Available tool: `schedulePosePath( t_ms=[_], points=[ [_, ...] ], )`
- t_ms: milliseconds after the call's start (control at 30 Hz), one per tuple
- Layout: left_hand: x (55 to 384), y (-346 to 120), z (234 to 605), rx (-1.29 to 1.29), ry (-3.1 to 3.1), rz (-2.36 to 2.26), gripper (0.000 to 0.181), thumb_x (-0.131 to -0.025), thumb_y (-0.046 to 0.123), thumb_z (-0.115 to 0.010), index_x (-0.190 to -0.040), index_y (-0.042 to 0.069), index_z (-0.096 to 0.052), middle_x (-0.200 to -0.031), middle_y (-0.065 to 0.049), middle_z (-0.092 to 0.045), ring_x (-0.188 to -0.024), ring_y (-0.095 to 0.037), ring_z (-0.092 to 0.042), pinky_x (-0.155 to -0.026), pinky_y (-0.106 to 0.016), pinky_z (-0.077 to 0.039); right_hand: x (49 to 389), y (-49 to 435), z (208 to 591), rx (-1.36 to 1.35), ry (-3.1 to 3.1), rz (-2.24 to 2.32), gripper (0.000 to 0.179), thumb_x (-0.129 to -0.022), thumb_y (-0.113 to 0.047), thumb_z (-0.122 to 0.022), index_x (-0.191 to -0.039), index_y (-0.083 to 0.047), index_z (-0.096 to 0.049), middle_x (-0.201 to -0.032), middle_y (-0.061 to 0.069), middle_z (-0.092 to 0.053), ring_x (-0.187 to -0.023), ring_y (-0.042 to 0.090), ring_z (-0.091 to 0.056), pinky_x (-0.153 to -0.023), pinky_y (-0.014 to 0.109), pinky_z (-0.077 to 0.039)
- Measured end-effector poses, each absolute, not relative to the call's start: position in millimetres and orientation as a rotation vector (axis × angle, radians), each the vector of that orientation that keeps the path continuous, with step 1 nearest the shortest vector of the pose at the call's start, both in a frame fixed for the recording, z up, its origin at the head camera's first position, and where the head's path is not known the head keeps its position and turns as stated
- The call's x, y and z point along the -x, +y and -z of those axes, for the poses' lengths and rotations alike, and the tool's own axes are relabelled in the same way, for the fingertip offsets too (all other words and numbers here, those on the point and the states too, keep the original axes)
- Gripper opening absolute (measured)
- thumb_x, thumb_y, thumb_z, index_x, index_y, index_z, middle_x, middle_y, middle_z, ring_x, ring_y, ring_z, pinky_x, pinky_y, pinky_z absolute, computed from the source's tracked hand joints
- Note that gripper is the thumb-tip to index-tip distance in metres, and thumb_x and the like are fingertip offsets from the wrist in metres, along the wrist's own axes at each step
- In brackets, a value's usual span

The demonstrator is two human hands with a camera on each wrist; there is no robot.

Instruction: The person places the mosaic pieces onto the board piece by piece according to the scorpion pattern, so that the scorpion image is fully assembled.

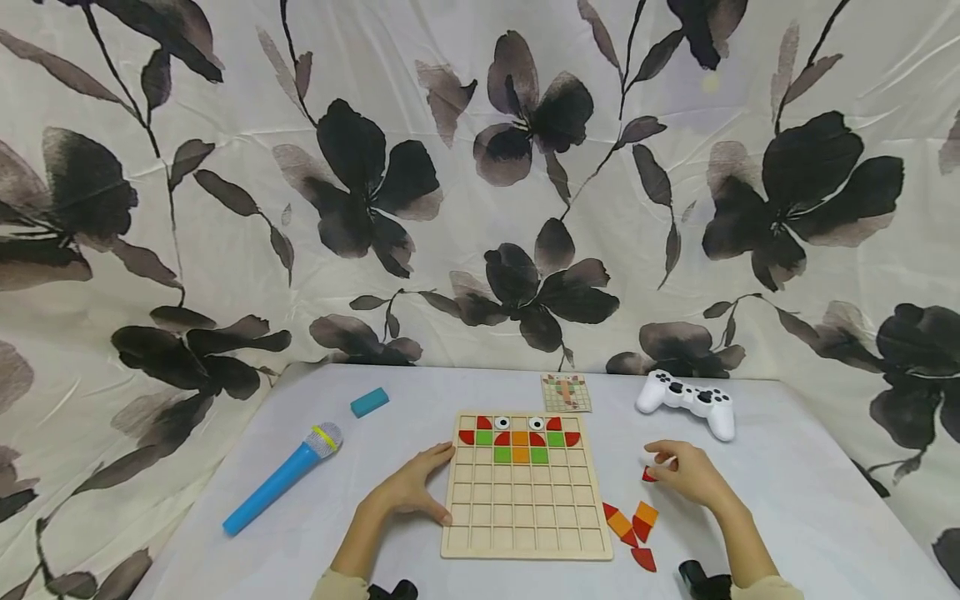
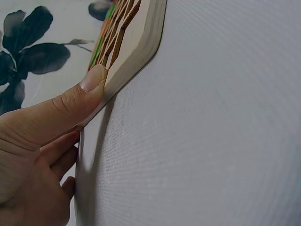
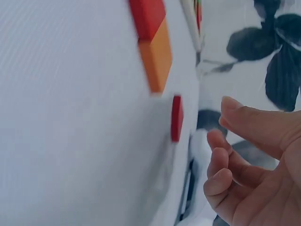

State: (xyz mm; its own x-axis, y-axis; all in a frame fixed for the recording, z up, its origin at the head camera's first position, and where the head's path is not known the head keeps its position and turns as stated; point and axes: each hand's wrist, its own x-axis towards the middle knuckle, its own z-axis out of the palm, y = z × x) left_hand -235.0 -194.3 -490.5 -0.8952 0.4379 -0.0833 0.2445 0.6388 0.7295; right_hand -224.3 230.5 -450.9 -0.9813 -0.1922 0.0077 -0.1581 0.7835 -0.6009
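A wooden grid board (image 1: 528, 500) lies flat on the table, its top rows filled with red, green and orange pieces and two eye pieces (image 1: 502, 423). My left hand (image 1: 411, 483) rests along the board's left edge, thumb on the rim near the front corner and fingers extended. Right of the board, my right hand (image 1: 686, 473) hovers by a small red piece (image 3: 177, 118), fingers loosely bent. In the right wrist view a gap shows between thumb and fingers, with the piece apart from them. Several loose orange pieces (image 1: 619, 523) and red pieces (image 1: 643, 559) lie at the board's right edge.
Behind the board lies a pattern card (image 1: 566, 400). A white game controller (image 1: 686, 402) sits at the back right. On the left are a blue toy microphone (image 1: 281, 479) and a teal block (image 1: 370, 402). A flower-printed cloth (image 1: 450, 333) hangs behind the table.
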Motion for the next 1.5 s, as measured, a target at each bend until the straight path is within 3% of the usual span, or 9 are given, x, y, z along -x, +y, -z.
schedulePosePath(
  t_ms=[200,400,600,967,1333,1500],
  points=[
    [233.7,-195.2,489.9,-0.577,2.601,-1.126,0.105,-0.053,0.022,-0.09,-0.14,-0.005,-0.038,-0.149,-0.022,-0.031,-0.137,-0.046,-0.023,-0.109,-0.061,-0.019,225.1,251.9,459.8,0.195,2.923,0.924,0.028,-0.08,-0.008,-0.069,-0.105,0.005,-0.065,-0.087,0.009,-0.063,-0.078,0.022,-0.056,-0.07,0.037,-0.051],
    [233.1,-194.0,489.1,-0.58,2.593,-1.133,0.105,-0.053,0.022,-0.09,-0.14,-0.005,-0.038,-0.149,-0.022,-0.03,-0.137,-0.046,-0.022,-0.109,-0.062,-0.02,229.1,253.2,471.0,0.198,2.905,0.913,0.026,-0.08,-0.016,-0.073,-0.097,0.002,-0.067,-0.086,0.008,-0.063,-0.078,0.02,-0.055,-0.069,0.035,-0.049],
    [233.7,-194.3,490.3,-0.595,2.593,-1.124,0.104,-0.054,0.021,-0.09,-0.14,-0.005,-0.038,-0.149,-0.022,-0.03,-0.136,-0.046,-0.023,-0.109,-0.061,-0.02,229.6,248.8,473.5,0.148,2.911,0.899,0.019,-0.078,-0.012,-0.073,-0.09,0.0,-0.066,-0.084,0.006,-0.061,-0.079,0.021,-0.053,-0.071,0.039,-0.048],
    [233.9,-195.9,490.1,-0.602,2.592,-1.126,0.104,-0.054,0.021,-0.09,-0.14,-0.006,-0.038,-0.148,-0.024,-0.03,-0.136,-0.047,-0.023,-0.109,-0.062,-0.02,233.0,237.7,475.3,0.129,2.96,0.887,0.022,-0.078,-0.021,-0.075,-0.082,-0.003,-0.063,-0.074,0.002,-0.056,-0.07,0.018,-0.049,-0.061,0.03,-0.042],
    [234.8,-195.6,490.1,-0.598,2.593,-1.126,0.105,-0.054,0.022,-0.09,-0.14,-0.006,-0.037,-0.148,-0.024,-0.03,-0.136,-0.046,-0.023,-0.109,-0.061,-0.021,237.8,228.7,475.1,0.121,2.907,0.993,0.019,-0.077,-0.008,-0.074,-0.086,-0.001,-0.059,-0.076,0.003,-0.057,-0.071,0.017,-0.051,-0.063,0.029,-0.046],
    [234.5,-195.4,490.0,-0.593,2.594,-1.129,0.105,-0.053,0.021,-0.09,-0.14,-0.006,-0.038,-0.148,-0.024,-0.031,-0.136,-0.046,-0.023,-0.109,-0.061,-0.021,243.2,219.8,470.1,0.195,2.879,1.111,0.008,-0.082,0.002,-0.064,-0.09,0.002,-0.064,-0.08,0.005,-0.063,-0.068,0.016,-0.055,-0.059,0.025,-0.05]
  ],
)
